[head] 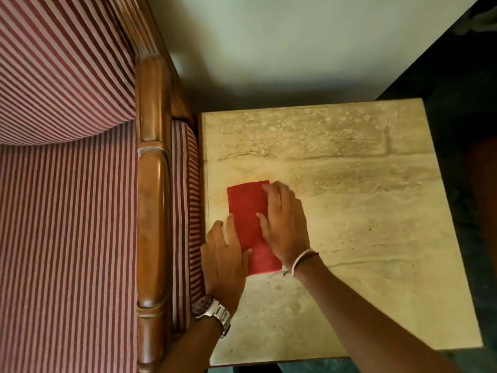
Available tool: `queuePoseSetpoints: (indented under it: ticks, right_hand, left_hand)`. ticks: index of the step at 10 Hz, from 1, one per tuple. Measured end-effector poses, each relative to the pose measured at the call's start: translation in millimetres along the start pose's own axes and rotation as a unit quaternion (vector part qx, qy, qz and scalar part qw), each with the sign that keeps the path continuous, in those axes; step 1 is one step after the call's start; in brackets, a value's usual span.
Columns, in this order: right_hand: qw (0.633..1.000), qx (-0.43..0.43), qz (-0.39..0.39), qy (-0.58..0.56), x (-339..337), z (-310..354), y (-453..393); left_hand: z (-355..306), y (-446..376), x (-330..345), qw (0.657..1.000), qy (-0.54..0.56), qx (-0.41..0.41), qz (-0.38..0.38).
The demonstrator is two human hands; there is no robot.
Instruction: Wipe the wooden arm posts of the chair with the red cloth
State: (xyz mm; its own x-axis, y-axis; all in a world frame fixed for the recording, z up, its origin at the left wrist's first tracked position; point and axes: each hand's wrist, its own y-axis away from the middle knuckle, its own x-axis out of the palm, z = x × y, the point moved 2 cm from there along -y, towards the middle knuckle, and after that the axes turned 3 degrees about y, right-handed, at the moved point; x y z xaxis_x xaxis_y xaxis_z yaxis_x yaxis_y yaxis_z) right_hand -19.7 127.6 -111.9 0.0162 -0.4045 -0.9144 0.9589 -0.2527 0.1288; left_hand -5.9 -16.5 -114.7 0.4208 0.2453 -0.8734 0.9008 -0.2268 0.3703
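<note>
A folded red cloth (246, 211) lies flat on a beige stone side table (363, 211), near its left edge. My left hand (224, 258) rests on the cloth's lower left side, fingers spread over it. My right hand (286, 223) presses on the cloth's right edge with fingers extended. Neither hand has the cloth lifted. The chair's polished wooden arm (153, 211) runs top to bottom just left of the table, between red-and-white striped cushions.
The striped chair seat (67, 251) and back cushion (61, 71) fill the left. A striped side panel (188, 211) sits between the wooden arm and the table. A pale wall (295, 44) stands behind; dark floor (462, 76) lies to the right.
</note>
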Motion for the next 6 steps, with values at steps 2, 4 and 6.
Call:
queuePoseSetpoints:
  ticks: [2, 4, 6]
  right_hand:
    - [0.989, -0.061, 0.105, 0.081, 17, -11, 61]
    - [0.976, -0.051, 0.196, 0.078, 2, 2, 44]
    - [0.983, -0.029, 0.155, 0.091, -67, 25, 21]
  left_hand:
    - [-1, 0, 18, 0.971, -0.095, 0.168, 0.138]
    - [-13, -18, -5, 0.951, -0.146, 0.162, 0.221]
    - [-50, -35, -97, 0.968, -0.108, 0.211, 0.087]
